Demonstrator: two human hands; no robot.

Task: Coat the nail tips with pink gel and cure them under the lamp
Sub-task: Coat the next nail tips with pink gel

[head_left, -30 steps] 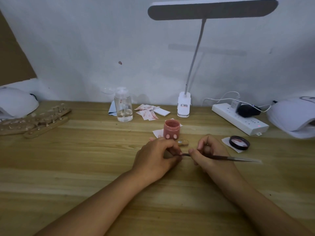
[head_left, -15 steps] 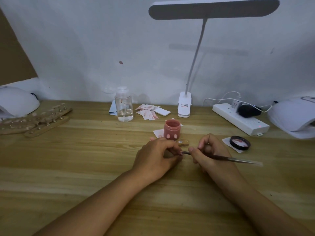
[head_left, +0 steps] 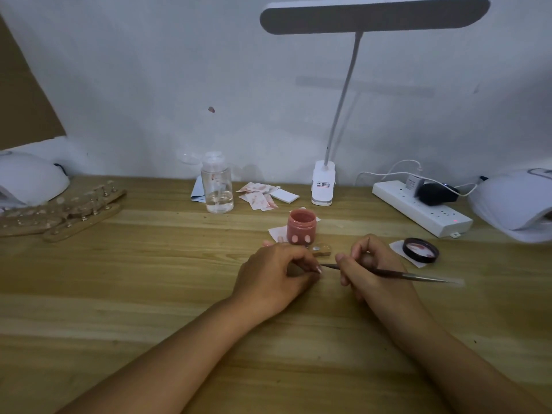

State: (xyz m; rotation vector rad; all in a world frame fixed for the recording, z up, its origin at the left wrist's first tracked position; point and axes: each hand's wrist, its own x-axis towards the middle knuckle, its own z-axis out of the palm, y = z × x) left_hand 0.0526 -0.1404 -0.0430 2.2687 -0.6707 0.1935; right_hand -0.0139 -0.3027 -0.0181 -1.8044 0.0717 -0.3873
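Observation:
My left hand (head_left: 276, 274) rests on the table with its fingers curled, pinching a small nail tip (head_left: 319, 269) that is mostly hidden. My right hand (head_left: 369, 271) grips a thin brush (head_left: 397, 274), whose tip touches the nail tip at the left fingertips. An open pink gel jar (head_left: 301, 226) stands just behind the hands on a white paper. Its black lid (head_left: 420, 250) lies to the right. A small wooden holder (head_left: 321, 250) lies between the jar and my hands. A white curing lamp (head_left: 516, 201) sits at the far right, another (head_left: 28, 180) at the far left.
Wooden nail-tip stands (head_left: 65, 213) lie at the left. A clear pump bottle (head_left: 216, 186), stained paper scraps (head_left: 260, 195), a clip desk lamp (head_left: 324, 186) and a white power strip (head_left: 418, 207) line the back of the wooden table (head_left: 149, 279).

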